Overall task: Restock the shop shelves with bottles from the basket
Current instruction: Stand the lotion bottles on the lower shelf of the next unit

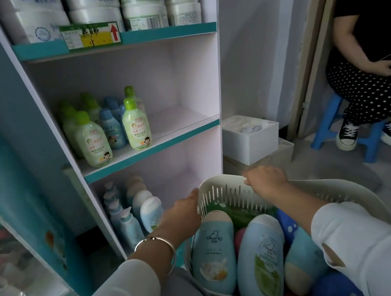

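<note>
Plainly, our right hand (265, 180) curled its fingers (248, 179) over the far rim of the basket (231, 199) while our left hand (185, 205) lay at its far left corner, fingers hidden beyond telling, and we judged an uneven pull might tip it and spill the bottles (215, 254) lying inside short of the shelves (153, 149).

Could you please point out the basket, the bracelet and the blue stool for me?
basket (219, 178): head view, on its far rim.
bracelet (161, 239): head view, on the silver band.
blue stool (374, 142): head view, on its nearest leg.
</note>
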{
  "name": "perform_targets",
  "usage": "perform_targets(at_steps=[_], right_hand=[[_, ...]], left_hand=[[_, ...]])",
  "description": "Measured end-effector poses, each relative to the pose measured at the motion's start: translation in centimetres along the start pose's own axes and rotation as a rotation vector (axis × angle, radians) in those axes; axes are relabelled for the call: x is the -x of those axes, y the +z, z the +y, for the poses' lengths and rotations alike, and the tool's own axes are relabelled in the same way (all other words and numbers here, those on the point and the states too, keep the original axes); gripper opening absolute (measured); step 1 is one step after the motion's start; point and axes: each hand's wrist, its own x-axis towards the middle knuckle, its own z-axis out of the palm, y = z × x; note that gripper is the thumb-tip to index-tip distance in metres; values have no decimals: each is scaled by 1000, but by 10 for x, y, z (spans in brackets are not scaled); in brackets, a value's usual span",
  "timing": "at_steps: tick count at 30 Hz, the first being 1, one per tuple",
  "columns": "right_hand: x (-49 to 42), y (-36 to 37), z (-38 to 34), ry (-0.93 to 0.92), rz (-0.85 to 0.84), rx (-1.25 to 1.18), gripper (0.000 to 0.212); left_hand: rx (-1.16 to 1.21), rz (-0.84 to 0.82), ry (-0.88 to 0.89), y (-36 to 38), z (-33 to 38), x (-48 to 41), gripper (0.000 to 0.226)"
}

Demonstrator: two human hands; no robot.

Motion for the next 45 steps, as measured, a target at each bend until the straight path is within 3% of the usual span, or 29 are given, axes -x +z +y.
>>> perform_targets(at_steps=[8, 14, 16, 19, 21, 26, 32, 36, 39, 45], right_hand=[[7, -1, 67, 308, -85, 6, 37], [7, 14, 106, 469, -43, -25, 30], [3, 12, 97, 405, -6, 10, 30], [-3, 8, 73, 88, 245, 27, 32], [-4, 6, 51, -71, 294, -51, 25], [-3, 9, 24, 22, -107, -140, 46], [-7, 16, 43, 207, -443, -882, 52], [-7, 17, 53, 128, -498, -1131, 36], [-5, 13, 54, 79, -430, -1122, 32], [-17, -38, 50, -187, -381, -1175, 31]], left_hand=[[19, -103, 29, 7, 26, -18, 39], [12, 22, 43, 24, 58, -39, 29], [-2, 53, 39, 25, 62, -42, 28], [-24, 76, 30, 26, 62, -44, 28], [-25, 83, 33, 25, 61, -44, 32], [24, 130, 98, 22, 73, -47, 43], [30, 95, 158, 24, 76, -51, 49], [65, 47, 140, 26, 68, -52, 55], [140, 17, 125, 25, 61, -54, 57], [481, 51, 177, -1, 56, -54, 34]])
